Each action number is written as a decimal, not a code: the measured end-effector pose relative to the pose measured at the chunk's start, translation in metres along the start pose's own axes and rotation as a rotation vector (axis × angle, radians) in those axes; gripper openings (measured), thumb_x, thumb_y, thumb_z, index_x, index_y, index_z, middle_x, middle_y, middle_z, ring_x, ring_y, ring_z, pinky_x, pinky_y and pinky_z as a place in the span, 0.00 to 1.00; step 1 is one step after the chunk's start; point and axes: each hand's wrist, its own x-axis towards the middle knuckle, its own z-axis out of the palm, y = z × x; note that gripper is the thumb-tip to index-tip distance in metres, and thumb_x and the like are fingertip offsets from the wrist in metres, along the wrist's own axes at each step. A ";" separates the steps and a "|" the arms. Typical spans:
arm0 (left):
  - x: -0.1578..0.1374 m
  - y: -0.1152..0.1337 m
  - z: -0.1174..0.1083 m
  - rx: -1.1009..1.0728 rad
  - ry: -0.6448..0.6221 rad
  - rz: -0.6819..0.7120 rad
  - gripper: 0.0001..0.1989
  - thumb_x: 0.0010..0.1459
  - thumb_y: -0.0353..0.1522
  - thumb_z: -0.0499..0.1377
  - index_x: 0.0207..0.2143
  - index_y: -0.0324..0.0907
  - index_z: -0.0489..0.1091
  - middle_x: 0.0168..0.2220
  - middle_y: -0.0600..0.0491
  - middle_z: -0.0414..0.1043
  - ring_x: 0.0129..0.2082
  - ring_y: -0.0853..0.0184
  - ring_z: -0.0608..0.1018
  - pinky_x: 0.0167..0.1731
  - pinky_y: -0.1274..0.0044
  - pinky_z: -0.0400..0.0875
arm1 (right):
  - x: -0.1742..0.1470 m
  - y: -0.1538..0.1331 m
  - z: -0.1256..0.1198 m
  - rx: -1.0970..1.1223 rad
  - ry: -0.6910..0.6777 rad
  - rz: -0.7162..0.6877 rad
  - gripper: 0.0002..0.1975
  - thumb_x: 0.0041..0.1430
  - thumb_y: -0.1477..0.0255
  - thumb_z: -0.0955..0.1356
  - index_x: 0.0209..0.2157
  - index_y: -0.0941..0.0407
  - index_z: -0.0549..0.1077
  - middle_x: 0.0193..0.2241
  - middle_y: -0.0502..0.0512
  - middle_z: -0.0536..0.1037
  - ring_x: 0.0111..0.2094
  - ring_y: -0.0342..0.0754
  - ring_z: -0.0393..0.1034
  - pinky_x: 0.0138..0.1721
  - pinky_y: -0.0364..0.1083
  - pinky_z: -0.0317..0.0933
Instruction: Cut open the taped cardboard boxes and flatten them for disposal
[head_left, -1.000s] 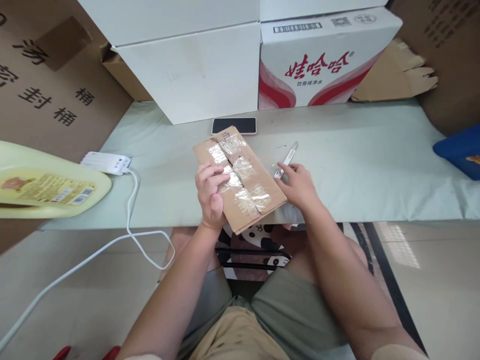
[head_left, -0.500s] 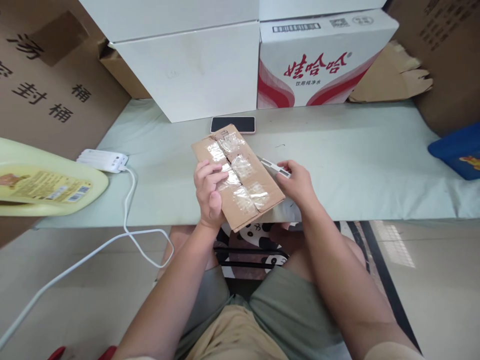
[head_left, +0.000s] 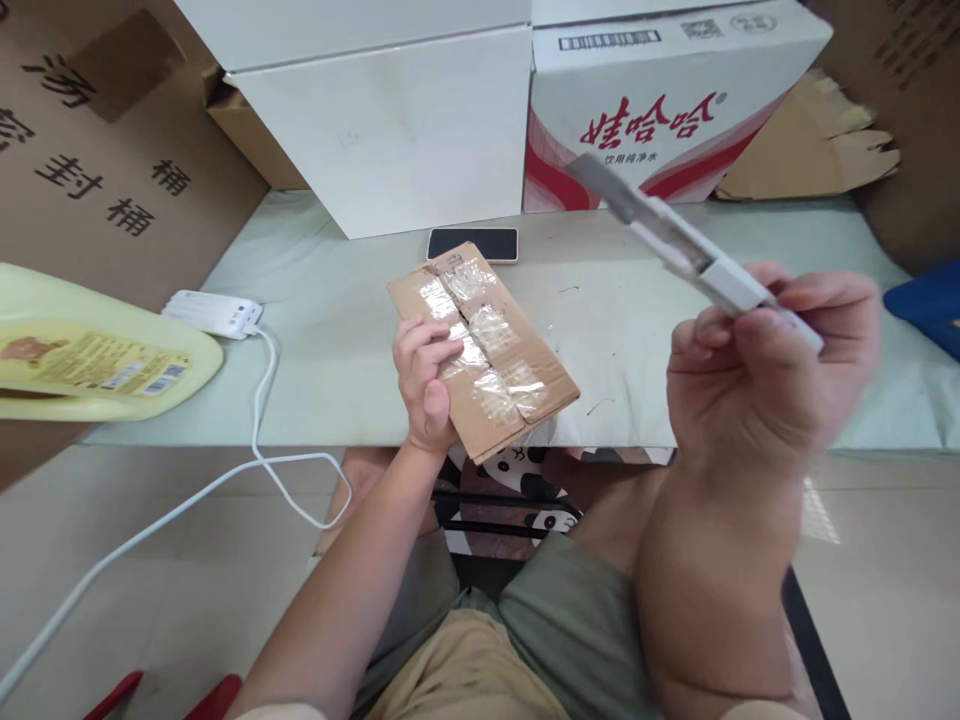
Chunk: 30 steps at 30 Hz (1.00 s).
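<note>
A flat brown cardboard box (head_left: 499, 360) with clear tape along its seam lies tilted at the table's front edge. My left hand (head_left: 427, 380) grips its left side, fingers lying over the taped top and the thumb showing near the edge. Raised high on the right, close to the camera, my right hand (head_left: 772, 360) pinches a white utility knife (head_left: 705, 260) between thumb and fingers. The knife's grey blade end points up and left, apart from the box. Behind the box a phone (head_left: 472, 244) lies flat, its screen dark.
White cartons (head_left: 390, 140) stand along the back, one a red-printed carton (head_left: 660, 90). At left are a yellow jug (head_left: 97, 350) and a white power bank (head_left: 210, 313) with a white cable (head_left: 259, 400) hanging over the edge. A blue object (head_left: 926, 305) sits far right.
My right hand has lifted the utility knife away from the box's right edge, up and to the right, toward the camera. My left hand keeps its hold on the box.
</note>
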 end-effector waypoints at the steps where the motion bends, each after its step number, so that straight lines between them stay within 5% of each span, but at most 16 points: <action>1: 0.000 0.000 -0.001 0.007 -0.005 -0.002 0.21 0.70 0.43 0.41 0.44 0.49 0.72 0.47 0.50 0.70 0.56 0.56 0.71 0.65 0.56 0.61 | -0.002 -0.011 0.004 -0.026 -0.004 0.021 0.07 0.57 0.72 0.73 0.34 0.49 0.71 0.34 0.47 0.77 0.21 0.40 0.68 0.22 0.42 0.66; 8: 0.001 0.006 0.007 0.098 0.038 0.021 0.21 0.70 0.42 0.40 0.43 0.48 0.71 0.46 0.50 0.71 0.54 0.58 0.72 0.64 0.57 0.63 | -0.022 -0.057 0.020 -0.123 -0.053 0.060 0.10 0.54 0.80 0.75 0.34 0.53 0.74 0.29 0.48 0.79 0.30 0.45 0.79 0.24 0.41 0.69; 12: 0.000 0.012 0.016 0.149 0.065 0.027 0.21 0.71 0.42 0.39 0.43 0.47 0.70 0.46 0.49 0.72 0.52 0.58 0.74 0.63 0.56 0.64 | -0.020 -0.055 0.020 -0.276 -0.131 -0.059 0.09 0.53 0.82 0.74 0.31 0.54 0.76 0.28 0.48 0.79 0.31 0.47 0.79 0.32 0.45 0.74; 20: 0.001 0.013 0.018 0.139 0.074 0.036 0.20 0.70 0.41 0.40 0.43 0.47 0.70 0.46 0.50 0.71 0.52 0.58 0.73 0.63 0.58 0.64 | -0.021 -0.045 0.020 -0.258 -0.125 -0.104 0.10 0.52 0.83 0.70 0.30 0.53 0.75 0.28 0.47 0.80 0.29 0.45 0.76 0.31 0.45 0.73; 30: 0.000 0.011 0.019 0.177 0.065 0.018 0.21 0.69 0.42 0.39 0.43 0.48 0.70 0.45 0.49 0.71 0.52 0.56 0.73 0.65 0.56 0.61 | -0.023 -0.043 0.018 -0.303 -0.207 -0.025 0.08 0.55 0.79 0.69 0.30 0.50 0.74 0.28 0.49 0.79 0.30 0.48 0.76 0.30 0.48 0.72</action>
